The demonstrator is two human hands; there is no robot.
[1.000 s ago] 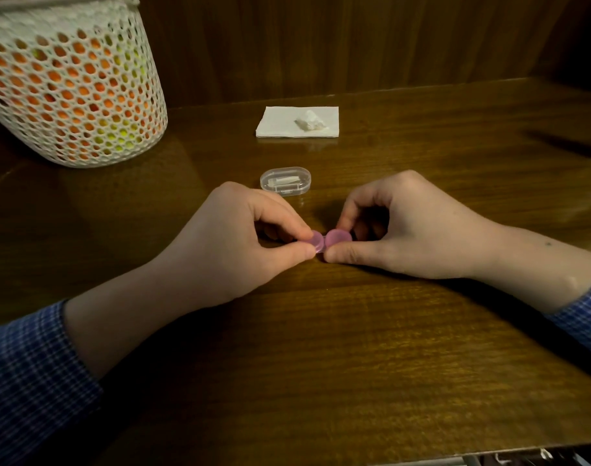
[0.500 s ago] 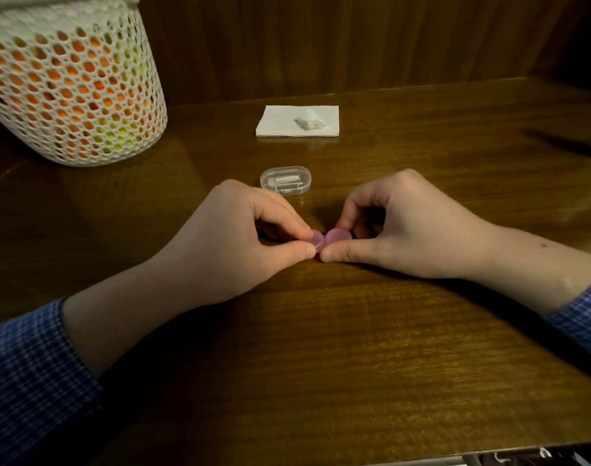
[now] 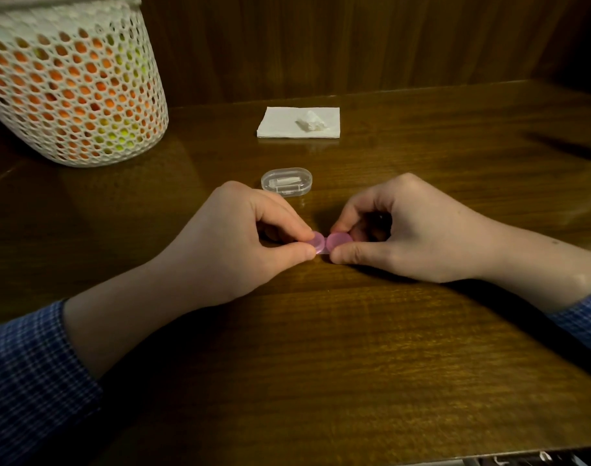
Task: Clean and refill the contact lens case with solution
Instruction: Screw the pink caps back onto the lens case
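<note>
1. Contact lens case (image 3: 327, 244): pink, two round lidded wells joined side by side, lying flat on the wooden table (image 3: 321, 348) at frame centre. Long axis runs 9 o'clock to 3 o'clock, straight across the person's front

2. Left hand (image 3: 240, 243): enters from 8 o'clock, closed on the left well, thumb on the near edge, index finger on the far edge. Remaining fingers curled under; wrist and heel of hand rest on the table

3. Right hand (image 3: 408, 230): enters from 4 o'clock, closed on the right well in a mirrored pinch, thumb near side, index far side, palm arched over a dark gap

4. Key relation: each hand sits directly at its own end of the axis, equally near; neither needs to reach. Both lids appear seated, though the dim light leaves that uncertain

5. Judgement: the step in hand looks like twisting a cap, one hand bracing while the other turns. Whether this is opening or closing cannot be told

6. Surroundings: clear oval box (image 3: 286, 181) at 12 o'clock, just beyond the left knuckles; folded white napkin (image 3: 287, 124) carrying a crumpled wad (image 3: 312, 121) further at 12; white mesh basket (image 3: 68, 89) at 10 o'clock. No solution bottle in view
</note>
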